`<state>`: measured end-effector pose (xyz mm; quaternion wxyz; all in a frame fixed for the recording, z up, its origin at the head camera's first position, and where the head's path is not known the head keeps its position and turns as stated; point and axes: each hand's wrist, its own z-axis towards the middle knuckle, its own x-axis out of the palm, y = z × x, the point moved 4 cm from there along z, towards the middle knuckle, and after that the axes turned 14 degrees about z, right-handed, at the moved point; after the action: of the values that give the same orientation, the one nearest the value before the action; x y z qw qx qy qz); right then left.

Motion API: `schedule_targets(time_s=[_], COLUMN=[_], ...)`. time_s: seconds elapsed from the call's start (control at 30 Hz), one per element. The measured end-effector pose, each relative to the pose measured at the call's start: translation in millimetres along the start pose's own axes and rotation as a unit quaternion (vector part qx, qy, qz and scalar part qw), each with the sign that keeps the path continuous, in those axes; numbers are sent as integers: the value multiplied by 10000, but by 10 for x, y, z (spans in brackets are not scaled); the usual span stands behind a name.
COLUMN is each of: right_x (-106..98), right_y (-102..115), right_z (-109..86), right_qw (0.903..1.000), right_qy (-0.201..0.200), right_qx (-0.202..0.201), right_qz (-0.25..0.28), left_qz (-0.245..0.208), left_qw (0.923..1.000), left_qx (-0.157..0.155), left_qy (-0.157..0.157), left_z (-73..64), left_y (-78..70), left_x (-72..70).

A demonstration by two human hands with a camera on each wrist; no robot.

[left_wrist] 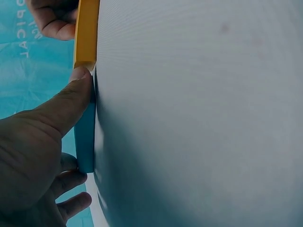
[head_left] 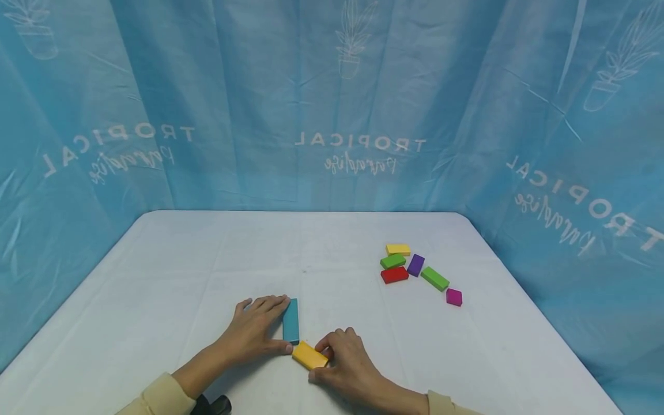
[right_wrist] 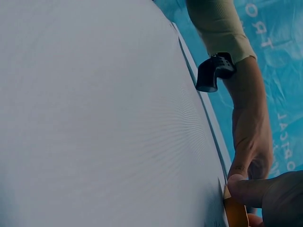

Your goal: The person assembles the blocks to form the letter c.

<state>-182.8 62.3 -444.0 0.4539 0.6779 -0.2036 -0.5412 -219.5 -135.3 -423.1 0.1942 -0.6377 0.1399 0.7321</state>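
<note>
Presently, both hands at work on the white table, watched through my remote feeds. Right hand: thumb and fingers pinch the near yellow block by its right end; grip confirmed in the right wrist view. Left hand: spread wide along the teal block, fingertips at its far end, thumb tip by its near end, just where the yellow one begins. Teal block lies lengthwise away from the person; yellow slants off its near end, toward the right hand. I cannot tell whether the two blocks touch.

Farther off, to the right, a loose cluster: far yellow block at the back, short green block in front of it, then red block; purple block beside these, long green block and magenta block trailing right. Blue curtain behind, its lettering reversed.
</note>
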Motion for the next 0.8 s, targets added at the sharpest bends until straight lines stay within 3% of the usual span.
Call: schedule_targets(time_s=[0.8], right_x=[2], right_y=[6], right_z=[-7], right_qw=[9994], right_qy=[23], right_qx=[-237], right_qz=[-254], left_qz=[-48], left_qw=[9999], left_qx=[52], left_qy=[118], left_z=[-12], left_y=[-9], left_x=[15])
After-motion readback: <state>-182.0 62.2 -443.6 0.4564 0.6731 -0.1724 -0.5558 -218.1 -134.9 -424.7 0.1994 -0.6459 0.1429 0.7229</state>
